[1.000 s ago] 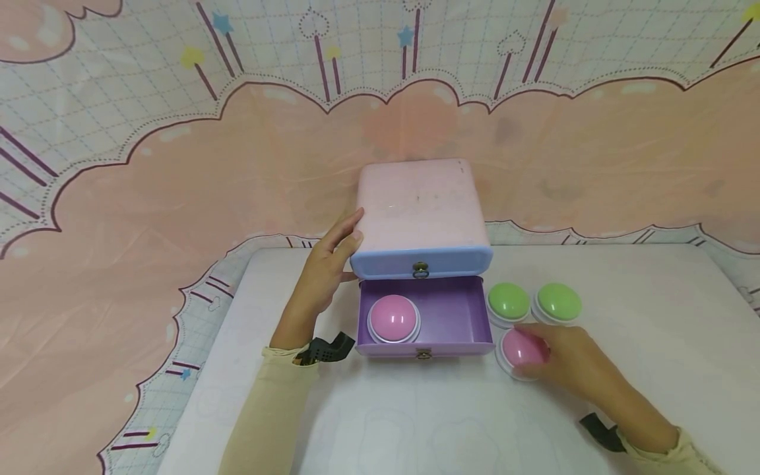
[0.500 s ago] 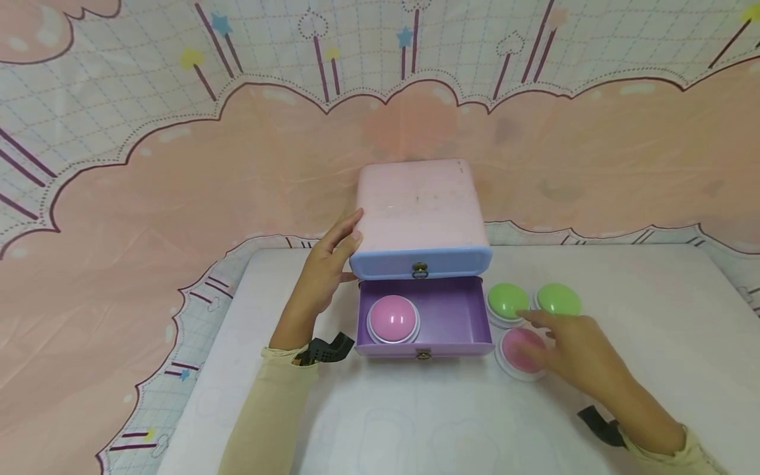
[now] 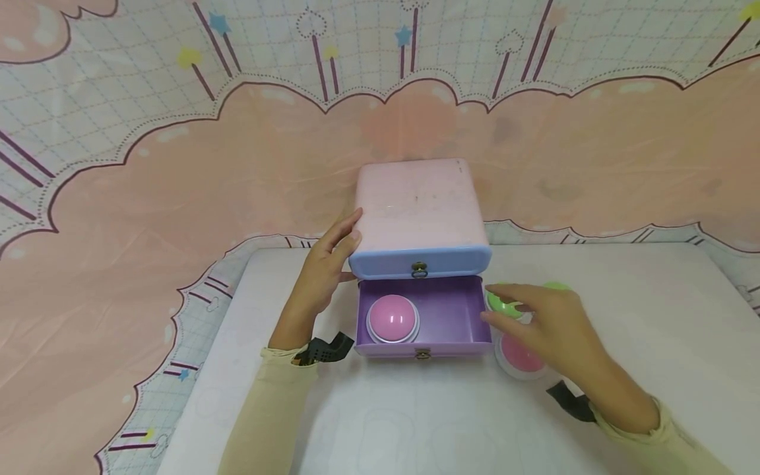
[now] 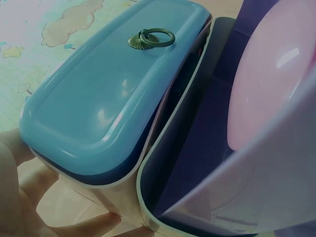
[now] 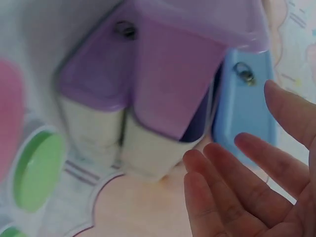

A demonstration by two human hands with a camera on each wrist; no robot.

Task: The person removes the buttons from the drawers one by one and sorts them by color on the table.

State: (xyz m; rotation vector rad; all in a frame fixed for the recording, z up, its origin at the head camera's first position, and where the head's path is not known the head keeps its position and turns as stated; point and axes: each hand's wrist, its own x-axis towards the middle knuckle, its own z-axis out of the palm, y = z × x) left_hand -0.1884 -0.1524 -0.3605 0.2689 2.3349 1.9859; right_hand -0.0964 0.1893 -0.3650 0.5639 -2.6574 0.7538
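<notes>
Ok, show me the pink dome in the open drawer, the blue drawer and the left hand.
Pink dome (image 3: 393, 318), head view, rounded top.
Blue drawer (image 4: 109, 98), left wrist view, front panel.
Left hand (image 3: 320, 272), head view, its middle.

Right hand: a second ago gripping the pink dome outside the drawer; now off it, fingers apart, fingertips at the drawer's right wall, contact unclear. Near green dome: previously almost wholly in view, now partly behind the fingers. Far green dome: now mostly hidden, top edge showing. Black strap: shifted forward and leftward with the hand.
</notes>
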